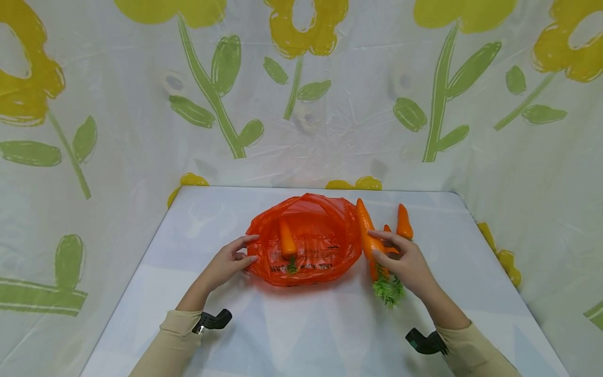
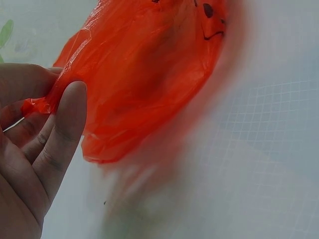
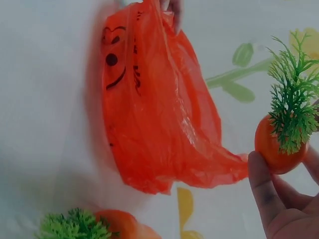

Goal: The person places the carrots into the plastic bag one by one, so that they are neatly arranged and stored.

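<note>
Head view: artificial carrot [image 1: 369, 244] seemingly being bagged.
It is pinched by right hand [image 1: 409, 262] beside red plastic bag [image 1: 339, 230], itself pinched by left hand [image 1: 227, 265]; inward guiding seems needed.

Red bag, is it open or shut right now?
The red bag is open: in the head view its mouth is spread wide, showing a carrot inside.

One bag [image 1: 325, 256], four-plus carrots [image 1: 365, 222], two hands [image 1: 227, 264], two wrist cameras [image 1: 216, 320], one table [image 1: 301, 335].

Head view above and behind your grips, facing forward-down, wrist views close at each grip, sharing the red bag [image 1: 325, 230]
</note>
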`<state>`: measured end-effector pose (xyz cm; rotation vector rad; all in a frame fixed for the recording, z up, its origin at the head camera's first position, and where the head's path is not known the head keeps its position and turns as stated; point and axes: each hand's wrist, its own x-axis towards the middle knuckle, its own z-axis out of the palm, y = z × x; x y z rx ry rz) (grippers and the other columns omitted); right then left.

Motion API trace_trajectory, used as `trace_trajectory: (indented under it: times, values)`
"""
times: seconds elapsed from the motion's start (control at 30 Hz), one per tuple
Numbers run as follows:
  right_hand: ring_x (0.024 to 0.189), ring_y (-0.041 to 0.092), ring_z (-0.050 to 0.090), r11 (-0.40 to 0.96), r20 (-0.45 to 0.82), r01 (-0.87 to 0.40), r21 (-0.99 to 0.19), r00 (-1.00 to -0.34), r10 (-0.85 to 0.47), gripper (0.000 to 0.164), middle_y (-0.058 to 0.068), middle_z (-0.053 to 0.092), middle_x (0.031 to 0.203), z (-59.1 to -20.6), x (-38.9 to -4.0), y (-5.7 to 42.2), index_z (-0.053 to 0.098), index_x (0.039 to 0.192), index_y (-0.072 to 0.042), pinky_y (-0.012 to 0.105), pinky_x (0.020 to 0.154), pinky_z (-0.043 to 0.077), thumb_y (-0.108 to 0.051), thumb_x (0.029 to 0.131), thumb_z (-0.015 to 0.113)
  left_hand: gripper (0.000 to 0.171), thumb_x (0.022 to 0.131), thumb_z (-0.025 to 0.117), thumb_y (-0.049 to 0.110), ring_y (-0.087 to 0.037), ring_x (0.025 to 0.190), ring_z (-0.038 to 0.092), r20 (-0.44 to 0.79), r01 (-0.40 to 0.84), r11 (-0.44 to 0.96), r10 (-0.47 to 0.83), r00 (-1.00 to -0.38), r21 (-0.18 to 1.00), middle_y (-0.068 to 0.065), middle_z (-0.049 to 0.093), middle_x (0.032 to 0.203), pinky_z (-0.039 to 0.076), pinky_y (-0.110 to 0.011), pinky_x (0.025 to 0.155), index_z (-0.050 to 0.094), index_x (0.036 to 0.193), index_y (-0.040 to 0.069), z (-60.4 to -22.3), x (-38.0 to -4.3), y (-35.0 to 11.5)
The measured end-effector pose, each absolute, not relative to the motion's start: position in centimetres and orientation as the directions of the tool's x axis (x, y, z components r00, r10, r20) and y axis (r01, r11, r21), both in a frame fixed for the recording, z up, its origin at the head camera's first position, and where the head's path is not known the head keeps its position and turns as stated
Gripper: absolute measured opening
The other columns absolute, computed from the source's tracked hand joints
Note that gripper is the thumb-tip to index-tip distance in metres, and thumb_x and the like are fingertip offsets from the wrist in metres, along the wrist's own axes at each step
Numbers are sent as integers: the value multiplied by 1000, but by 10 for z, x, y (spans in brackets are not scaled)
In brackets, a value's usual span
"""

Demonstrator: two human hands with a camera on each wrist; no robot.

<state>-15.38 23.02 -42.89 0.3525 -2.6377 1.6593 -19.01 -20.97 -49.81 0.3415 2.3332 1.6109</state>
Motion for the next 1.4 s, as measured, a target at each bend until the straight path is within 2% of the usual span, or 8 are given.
trace_trajectory:
  times: [0.3, 0.6, 0.87, 1.03, 1.4]
  values:
    - [103, 24, 63, 353, 145, -224, -909, -961, -235, 40, 14, 62, 131, -433, -158, 219, 64, 136, -9, 23, 83, 58, -17, 97, 71, 58, 98, 70, 21, -26, 83, 66, -100, 29, 347, 350, -931, 937, -17, 56, 132, 60, -35, 75, 47, 151, 14, -498, -189, -211]
    - [101, 26, 63, 307, 158, -238, -921, -952, -262, 40, 15, 63, 131, -432, -160, 212, 65, 135, -7, 25, 81, 59, -14, 96, 72, 59, 98, 70, 20, -23, 82, 67, -98, 32, 347, 350, -932, 937, -16, 56, 131, 61, -35, 75, 46, 152, 12, -497, -190, -211]
    - [105, 33, 64, 356, 104, -190, -915, -963, -247, 42, 13, 62, 129, -437, -164, 204, 65, 135, -12, 26, 80, 59, -21, 96, 73, 60, 98, 70, 20, -25, 82, 66, -93, 39, 344, 360, -928, 938, -19, 58, 127, 61, -35, 76, 45, 152, 9, -495, -189, -211]
    - [108, 29, 61, 368, 83, -176, -913, -964, -254, 43, 12, 61, 133, -441, -168, 200, 65, 136, -13, 24, 83, 57, -23, 96, 73, 60, 98, 70, 18, -26, 82, 66, -86, 45, 338, 364, -927, 940, -21, 57, 129, 61, -36, 75, 45, 151, 8, -494, -189, -212]
    - [108, 28, 59, 327, 121, -213, -920, -952, -281, 41, 15, 63, 129, -444, -173, 187, 64, 136, -7, 24, 85, 54, -18, 96, 72, 60, 98, 69, 20, -23, 81, 67, -72, 63, 339, 371, -926, 939, -19, 58, 127, 61, -36, 76, 44, 152, 8, -495, -190, -212]
